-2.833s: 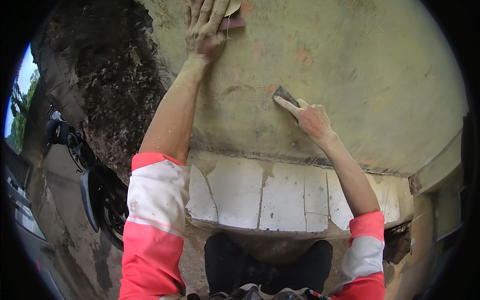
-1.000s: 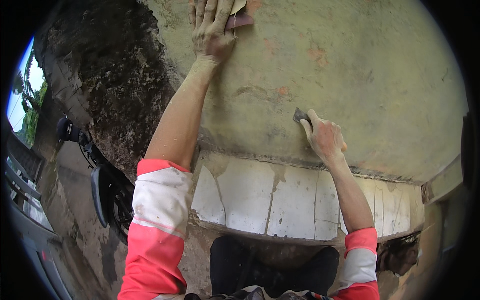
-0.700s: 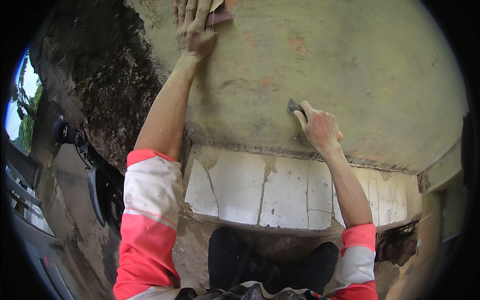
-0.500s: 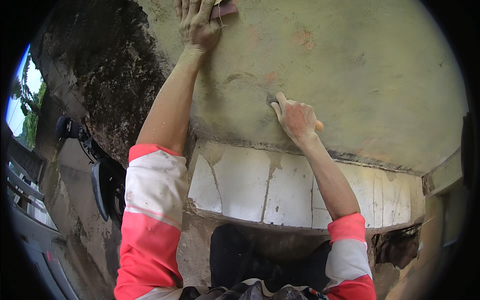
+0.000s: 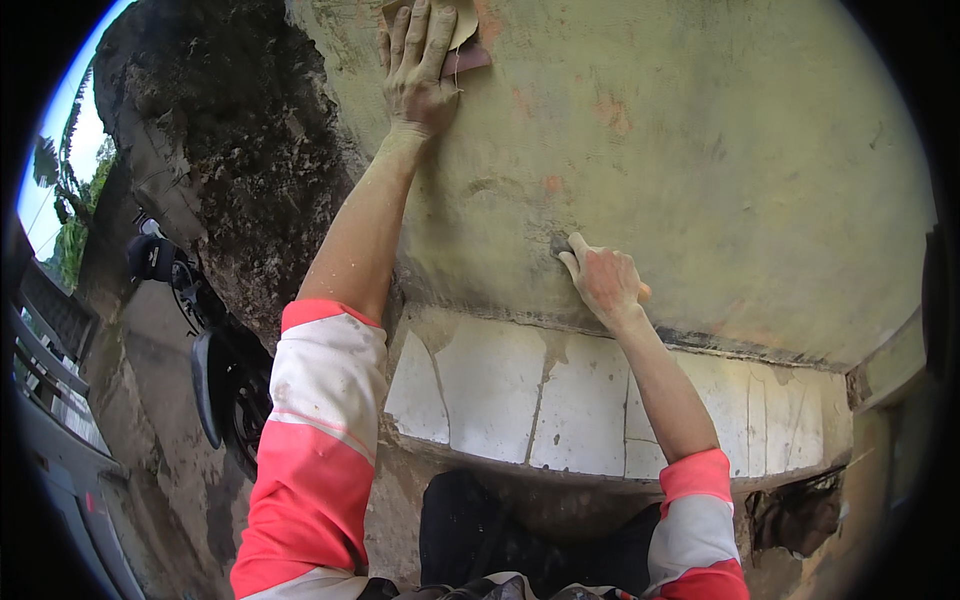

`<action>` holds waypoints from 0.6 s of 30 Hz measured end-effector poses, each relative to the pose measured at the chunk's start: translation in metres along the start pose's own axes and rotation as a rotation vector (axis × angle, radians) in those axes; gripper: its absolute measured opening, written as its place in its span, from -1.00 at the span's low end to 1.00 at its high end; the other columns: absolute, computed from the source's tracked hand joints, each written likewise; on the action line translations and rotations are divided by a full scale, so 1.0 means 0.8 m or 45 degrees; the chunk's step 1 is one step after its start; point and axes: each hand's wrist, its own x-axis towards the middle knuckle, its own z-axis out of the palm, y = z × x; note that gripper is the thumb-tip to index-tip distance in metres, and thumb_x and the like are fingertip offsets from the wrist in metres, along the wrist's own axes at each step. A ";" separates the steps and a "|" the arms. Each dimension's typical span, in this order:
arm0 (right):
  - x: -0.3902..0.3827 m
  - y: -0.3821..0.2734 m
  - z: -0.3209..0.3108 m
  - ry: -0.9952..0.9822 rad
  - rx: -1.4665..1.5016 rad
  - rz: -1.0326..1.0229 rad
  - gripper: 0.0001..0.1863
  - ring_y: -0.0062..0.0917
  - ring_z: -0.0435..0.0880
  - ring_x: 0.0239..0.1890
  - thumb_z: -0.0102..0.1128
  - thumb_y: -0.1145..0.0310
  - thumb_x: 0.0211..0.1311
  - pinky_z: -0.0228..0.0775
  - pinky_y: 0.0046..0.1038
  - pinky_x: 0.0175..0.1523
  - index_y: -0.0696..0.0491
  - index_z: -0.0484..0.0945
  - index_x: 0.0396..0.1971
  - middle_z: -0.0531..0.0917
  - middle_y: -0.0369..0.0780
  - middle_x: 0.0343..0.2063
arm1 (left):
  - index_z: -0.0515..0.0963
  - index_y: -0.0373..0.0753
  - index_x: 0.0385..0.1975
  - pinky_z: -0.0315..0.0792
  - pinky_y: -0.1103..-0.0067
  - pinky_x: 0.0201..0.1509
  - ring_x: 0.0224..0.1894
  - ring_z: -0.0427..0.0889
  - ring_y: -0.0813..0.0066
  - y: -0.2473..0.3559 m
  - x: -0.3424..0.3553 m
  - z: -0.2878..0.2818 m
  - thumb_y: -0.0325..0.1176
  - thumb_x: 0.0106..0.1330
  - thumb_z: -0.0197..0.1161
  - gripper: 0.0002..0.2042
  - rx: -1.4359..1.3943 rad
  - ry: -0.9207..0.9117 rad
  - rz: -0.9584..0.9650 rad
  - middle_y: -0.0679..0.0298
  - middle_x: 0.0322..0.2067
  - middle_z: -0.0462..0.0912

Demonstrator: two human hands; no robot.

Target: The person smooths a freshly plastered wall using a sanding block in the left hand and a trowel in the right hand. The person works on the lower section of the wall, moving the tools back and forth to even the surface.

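My left hand [image 5: 418, 85] lies flat high on the worn greenish wall [image 5: 700, 150], fingers stretched over a beige piece of paper [image 5: 458, 22] and a dull pink piece [image 5: 466, 60], with a loose thread hanging. My right hand [image 5: 605, 275] grips a scraper, its dark blade [image 5: 560, 245] against the wall below a small orange patch and its orange handle [image 5: 644, 291] showing past my fingers. Part of the blade is hidden by my thumb and forefinger.
Below the wall runs a cracked white tiled ledge [image 5: 490, 390], with a dark hollow [image 5: 790, 515] beneath its right end. Dark crumbled masonry [image 5: 240, 130] borders the wall at left, beside a parked motorbike [image 5: 210, 385]. My dark-clad legs [image 5: 460, 530] are below the ledge.
My right hand has shifted down the wall since the oldest frame and, over the last second, leftward with the scraper. My left hand stays on the same spot.
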 end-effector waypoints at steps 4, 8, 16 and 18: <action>-0.005 0.005 0.001 -0.019 0.025 0.065 -0.75 -0.24 0.79 -0.51 0.14 0.09 0.53 0.59 -0.24 -0.43 -0.04 0.51 -0.20 0.72 -0.15 -0.61 | 0.46 -0.26 0.41 0.12 0.05 0.59 0.52 0.29 -0.16 0.013 0.005 0.000 -0.46 0.46 0.14 -0.51 -0.064 0.043 -0.016 -0.06 0.48 0.36; 0.035 -0.041 0.024 0.028 0.046 0.033 -0.68 -0.22 0.77 -0.53 0.16 0.02 0.53 0.57 -0.22 -0.46 -0.01 0.50 -0.23 0.70 -0.16 -0.63 | 0.46 -0.26 0.41 0.14 0.05 0.58 0.51 0.31 -0.16 0.018 0.022 0.005 -0.46 0.43 0.16 -0.49 -0.032 0.048 0.008 -0.07 0.47 0.36; 0.010 -0.029 0.012 0.031 0.079 0.057 -0.68 -0.21 0.77 -0.52 0.14 0.02 0.54 0.58 -0.21 -0.43 -0.01 0.50 -0.21 0.69 -0.14 -0.64 | 0.44 -0.25 0.43 0.08 0.04 0.61 0.53 0.27 -0.17 0.012 0.003 0.001 -0.44 0.39 0.18 -0.44 -0.039 -0.004 -0.052 -0.08 0.48 0.36; 0.061 -0.085 0.030 0.029 0.131 0.005 -0.69 -0.21 0.77 -0.52 0.14 0.02 0.54 0.58 -0.22 -0.43 -0.02 0.49 -0.19 0.70 -0.15 -0.62 | 0.43 -0.24 0.44 0.05 0.03 0.61 0.54 0.26 -0.15 0.016 0.013 0.010 -0.40 0.40 0.19 -0.44 -0.037 -0.014 -0.017 -0.07 0.48 0.35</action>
